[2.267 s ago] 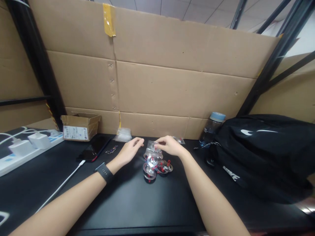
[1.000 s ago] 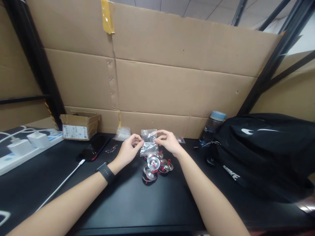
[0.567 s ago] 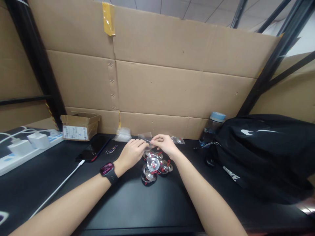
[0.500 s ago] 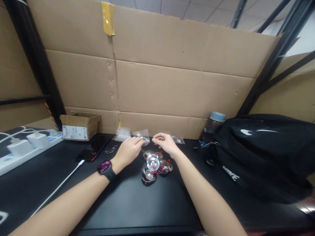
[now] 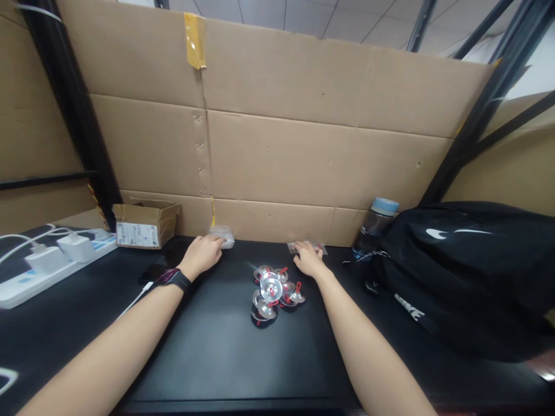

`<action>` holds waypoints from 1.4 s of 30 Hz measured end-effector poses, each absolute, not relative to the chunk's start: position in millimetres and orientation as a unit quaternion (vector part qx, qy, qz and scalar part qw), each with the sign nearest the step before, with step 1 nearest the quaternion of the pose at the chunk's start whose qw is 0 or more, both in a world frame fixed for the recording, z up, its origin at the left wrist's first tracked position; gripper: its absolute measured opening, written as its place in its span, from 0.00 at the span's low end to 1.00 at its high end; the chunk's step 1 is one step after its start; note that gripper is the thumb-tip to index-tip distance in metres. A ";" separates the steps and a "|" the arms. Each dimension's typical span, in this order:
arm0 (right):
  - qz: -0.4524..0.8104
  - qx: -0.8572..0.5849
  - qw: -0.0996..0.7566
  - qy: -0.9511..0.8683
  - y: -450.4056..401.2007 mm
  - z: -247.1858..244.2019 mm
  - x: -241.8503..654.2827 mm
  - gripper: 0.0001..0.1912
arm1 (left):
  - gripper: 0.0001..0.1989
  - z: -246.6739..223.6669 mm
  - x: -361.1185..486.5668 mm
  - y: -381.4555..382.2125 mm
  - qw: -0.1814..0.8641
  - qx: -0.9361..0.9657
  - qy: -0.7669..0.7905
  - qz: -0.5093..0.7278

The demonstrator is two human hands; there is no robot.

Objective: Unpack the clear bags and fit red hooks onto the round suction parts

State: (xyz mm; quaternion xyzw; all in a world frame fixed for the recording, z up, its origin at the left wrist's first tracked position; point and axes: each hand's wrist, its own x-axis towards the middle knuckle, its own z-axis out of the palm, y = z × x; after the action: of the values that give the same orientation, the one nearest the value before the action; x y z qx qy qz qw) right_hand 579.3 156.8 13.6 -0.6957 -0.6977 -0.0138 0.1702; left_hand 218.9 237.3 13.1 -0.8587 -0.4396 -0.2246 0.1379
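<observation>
My left hand reaches to a small stack of clear plastic bags by the cardboard wall. Its fingers are closed at the edge of the bags, with the fingertips partly hidden. Farther right, my right hand rests with fingers apart on a clear plastic bag holding small shiny and red parts. Between my forearms lies a heap of silver metal finger cymbals with red loops, untouched by either hand.
A small open cardboard box, a white power strip with chargers, and a dark phone are at left. A water bottle and a large black bag stand at right. Behind rises a cardboard wall.
My hands have moved apart, left to the stack of plastic bags and right to the bag at right. The bag that was between them is gone from there. The cymbals stay put.
</observation>
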 end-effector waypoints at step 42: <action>0.295 -0.421 0.486 -0.707 114.4 92.8 526.9 0.11 | 0.12 34.6 307.6 137.7 -0.328 -0.801 -0.271 -0.421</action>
State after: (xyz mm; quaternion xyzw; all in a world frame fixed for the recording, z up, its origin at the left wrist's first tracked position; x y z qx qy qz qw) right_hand 526.9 114.4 92.8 -0.4211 -0.7068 0.2954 0.4857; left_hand 307.6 137.7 34.6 -0.8011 -0.2711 -0.4211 -0.3276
